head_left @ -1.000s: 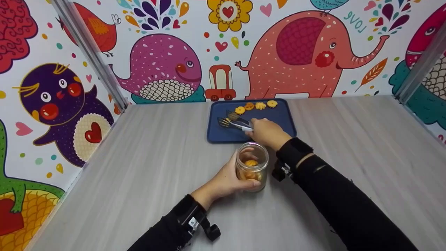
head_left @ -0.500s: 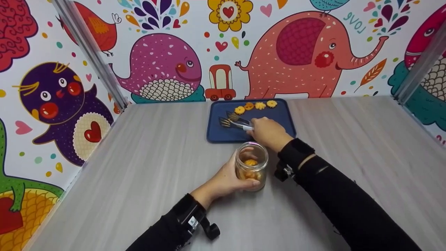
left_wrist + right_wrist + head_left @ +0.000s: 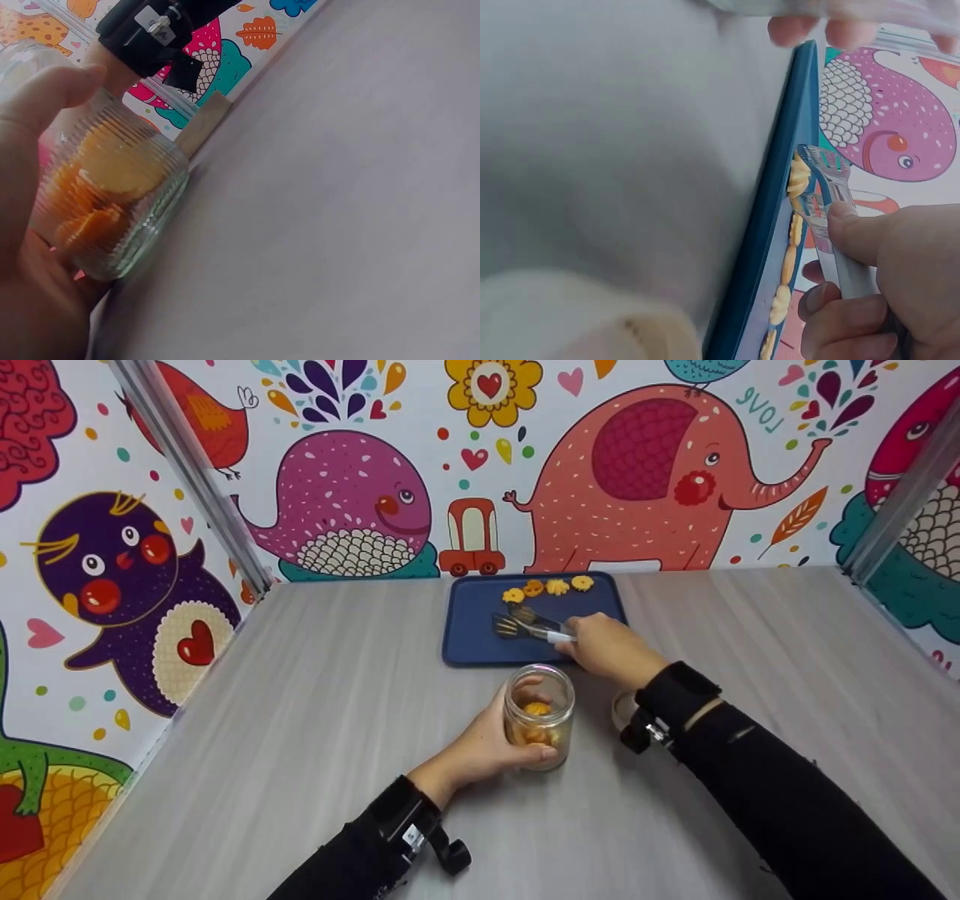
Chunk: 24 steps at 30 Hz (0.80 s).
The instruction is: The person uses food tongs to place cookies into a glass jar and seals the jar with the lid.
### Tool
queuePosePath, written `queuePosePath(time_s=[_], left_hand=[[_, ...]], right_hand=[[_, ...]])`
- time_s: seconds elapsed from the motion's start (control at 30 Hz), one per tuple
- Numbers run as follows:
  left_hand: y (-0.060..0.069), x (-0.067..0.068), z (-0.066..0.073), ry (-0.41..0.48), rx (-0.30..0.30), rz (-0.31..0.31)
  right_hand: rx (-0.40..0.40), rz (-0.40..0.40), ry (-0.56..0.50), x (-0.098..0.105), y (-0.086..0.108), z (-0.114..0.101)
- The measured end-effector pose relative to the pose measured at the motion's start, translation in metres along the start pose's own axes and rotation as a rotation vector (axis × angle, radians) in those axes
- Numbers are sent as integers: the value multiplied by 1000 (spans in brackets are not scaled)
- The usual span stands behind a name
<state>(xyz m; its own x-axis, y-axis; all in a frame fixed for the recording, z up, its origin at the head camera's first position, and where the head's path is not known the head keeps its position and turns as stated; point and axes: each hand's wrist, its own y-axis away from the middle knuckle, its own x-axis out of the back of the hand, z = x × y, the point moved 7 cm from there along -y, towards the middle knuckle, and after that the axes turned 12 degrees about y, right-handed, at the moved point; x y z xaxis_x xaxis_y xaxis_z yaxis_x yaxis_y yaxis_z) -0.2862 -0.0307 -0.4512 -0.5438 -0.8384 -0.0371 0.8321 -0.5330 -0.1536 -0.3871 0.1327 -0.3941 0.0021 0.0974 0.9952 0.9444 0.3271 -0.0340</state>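
Note:
My left hand [image 3: 480, 746] grips a ribbed glass jar [image 3: 559, 739] around its side. The jar stands upright, its mouth uncovered, with several orange-yellow cookies [image 3: 120, 165] inside. Over a blue tray [image 3: 457, 641], my right hand [image 3: 611, 649] holds tongs [image 3: 556, 636] with dark slotted tips, pointing left. In the right wrist view the thumb and fingers pinch the tongs [image 3: 847, 262], and a cookie [image 3: 799, 176] lies at their tips; whether they clamp it I cannot tell. Several cookies [image 3: 557, 586] line the tray's far edge.
A round, clear-looking object [image 3: 621, 711] sits on the table right of the jar, partly hidden by my right wrist. A wall [image 3: 480, 457] with cartoon animals stands behind the tray, and metal posts [image 3: 191, 472] rise at both sides.
My right hand and the tongs have shifted to the right over the tray. The round object beside the right wrist has come into view. The left hand and jar stay about where they were.

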Motion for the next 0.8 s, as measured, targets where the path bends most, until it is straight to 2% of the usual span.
queuePosePath(time_s=[0.27, 0.47, 0.6, 0.8], left_hand=[[0, 0, 0, -11, -21, -9], [0, -1, 2, -17, -31, -6], [0, -2, 1, -12, -30, -6], [-1, 0, 0, -7, -22, -1]], right_hand=[[-19, -6, -51, 4, 19, 23], [7, 25, -95, 20, 36, 37], [28, 63, -137, 35, 50, 40], [44, 84, -196, 53, 73, 31]])
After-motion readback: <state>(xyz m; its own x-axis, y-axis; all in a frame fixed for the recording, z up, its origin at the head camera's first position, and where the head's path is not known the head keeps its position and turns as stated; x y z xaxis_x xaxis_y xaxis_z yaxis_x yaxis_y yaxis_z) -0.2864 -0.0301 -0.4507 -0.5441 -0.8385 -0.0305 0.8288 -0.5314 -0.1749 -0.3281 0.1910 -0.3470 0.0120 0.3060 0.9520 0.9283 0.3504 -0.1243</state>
